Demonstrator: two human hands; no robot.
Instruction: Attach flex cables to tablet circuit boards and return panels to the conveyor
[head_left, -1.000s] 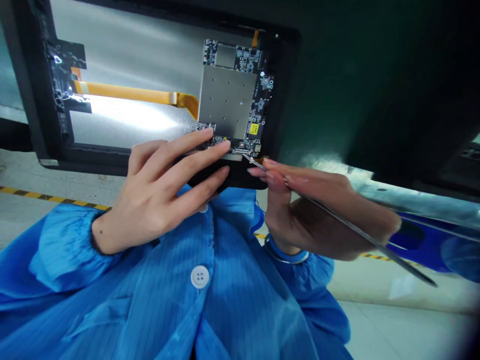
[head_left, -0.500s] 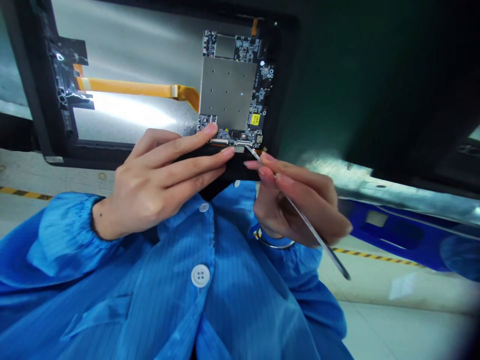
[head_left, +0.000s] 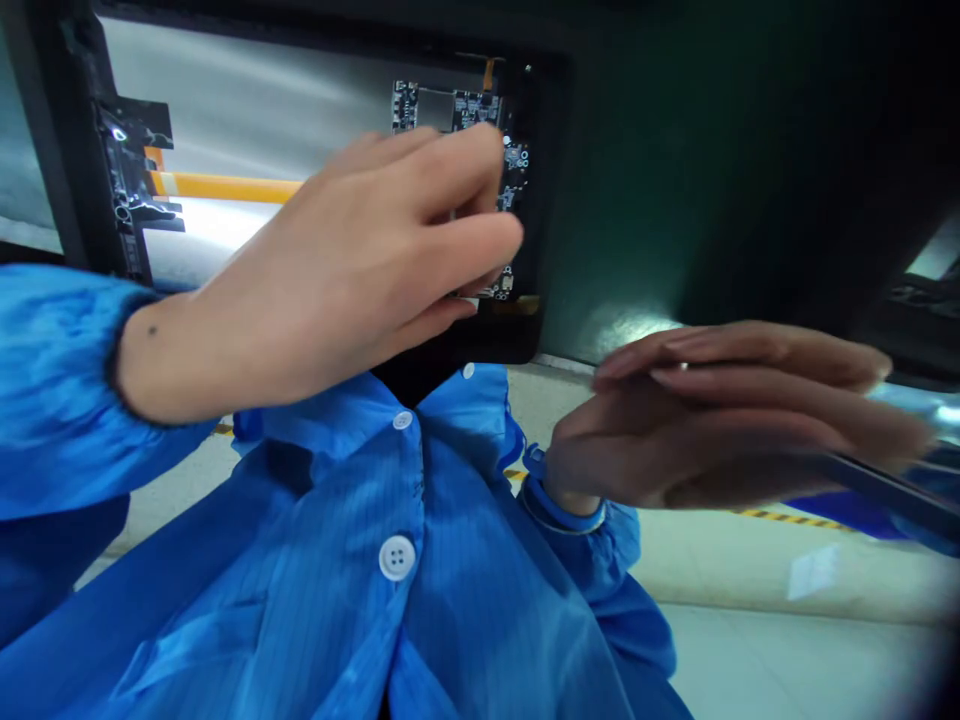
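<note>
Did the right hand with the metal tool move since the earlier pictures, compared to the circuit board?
Yes. The right hand has moved to the right, away from the circuit board; its metal tool no longer touches the board's lower edge.

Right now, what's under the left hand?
The left hand covers most of the circuit board; only its top and right edges show. The orange ribbon runs beneath it.

No text, label, brand, number or sign is legible: the markings on the circuit board (head_left: 450, 105) at 12 o'clock are too small and blurred to read.
</note>
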